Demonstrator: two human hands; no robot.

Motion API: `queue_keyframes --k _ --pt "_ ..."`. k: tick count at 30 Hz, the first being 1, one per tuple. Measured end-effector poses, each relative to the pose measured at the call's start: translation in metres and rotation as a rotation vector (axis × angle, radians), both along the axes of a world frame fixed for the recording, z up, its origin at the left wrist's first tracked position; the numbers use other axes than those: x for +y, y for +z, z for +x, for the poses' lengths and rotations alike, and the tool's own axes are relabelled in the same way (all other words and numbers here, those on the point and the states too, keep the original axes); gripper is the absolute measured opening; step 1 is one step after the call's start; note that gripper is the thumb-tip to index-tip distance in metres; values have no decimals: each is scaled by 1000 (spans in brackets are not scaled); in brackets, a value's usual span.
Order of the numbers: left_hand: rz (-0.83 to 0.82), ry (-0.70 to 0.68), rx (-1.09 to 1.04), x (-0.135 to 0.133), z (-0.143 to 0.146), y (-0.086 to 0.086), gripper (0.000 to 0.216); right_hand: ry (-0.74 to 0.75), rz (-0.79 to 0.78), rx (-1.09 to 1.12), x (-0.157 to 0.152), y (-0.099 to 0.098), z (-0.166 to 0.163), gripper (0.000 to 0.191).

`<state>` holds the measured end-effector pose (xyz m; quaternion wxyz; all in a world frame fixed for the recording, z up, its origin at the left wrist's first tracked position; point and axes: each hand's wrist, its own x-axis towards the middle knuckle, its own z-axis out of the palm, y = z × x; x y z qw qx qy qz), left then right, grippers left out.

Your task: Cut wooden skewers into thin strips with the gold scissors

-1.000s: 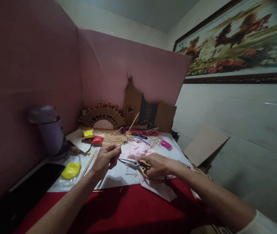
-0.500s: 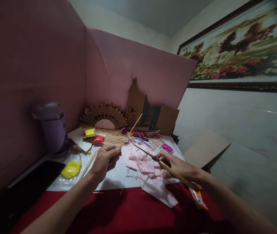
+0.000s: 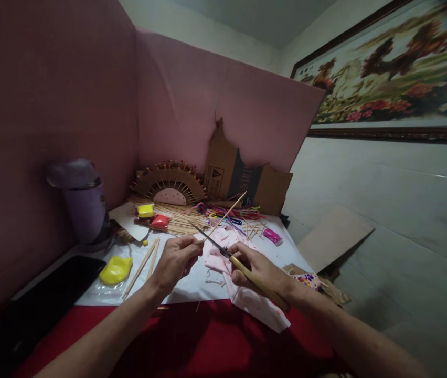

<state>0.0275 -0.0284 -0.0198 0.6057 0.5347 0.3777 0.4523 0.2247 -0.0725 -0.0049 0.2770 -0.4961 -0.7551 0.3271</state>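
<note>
Between thumb and fingers, my left hand (image 3: 178, 261) pinches the lower end of a thin wooden stick (image 3: 229, 211), which slants up to the right. My right hand (image 3: 253, 265) is closed round the yellow handle of a pair of scissors (image 3: 257, 283). The dark blades point up and left, and they cross the stick just above my left fingertips; whether they touch it I cannot tell. Under my right hand lies crumpled pink spotted cloth (image 3: 255, 306), partly hidden by hand and scissors.
Yellow clay (image 3: 115, 270), a black phone (image 3: 58, 283) and a purple cup (image 3: 85, 215) are at the left. Behind are many sticks (image 3: 186, 218), a cardboard fan shape (image 3: 168, 181) and torn cardboard (image 3: 227, 163). A magenta clay packet (image 3: 273, 236) lies right.
My right hand has brought the scissors leftward, so the blades now cross the stick near my left fingers. The stick leans further right. The view has shifted slightly.
</note>
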Motion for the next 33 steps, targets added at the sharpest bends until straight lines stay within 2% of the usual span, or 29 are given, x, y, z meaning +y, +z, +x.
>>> queue_keyframes --k 23,33 --pt "9 5 20 3 0 -5 23 60 -37 90 0 -4 -4 50" --pt "19 -3 57 2 -2 -4 23 44 -70 104 -1 -3 -8 61"
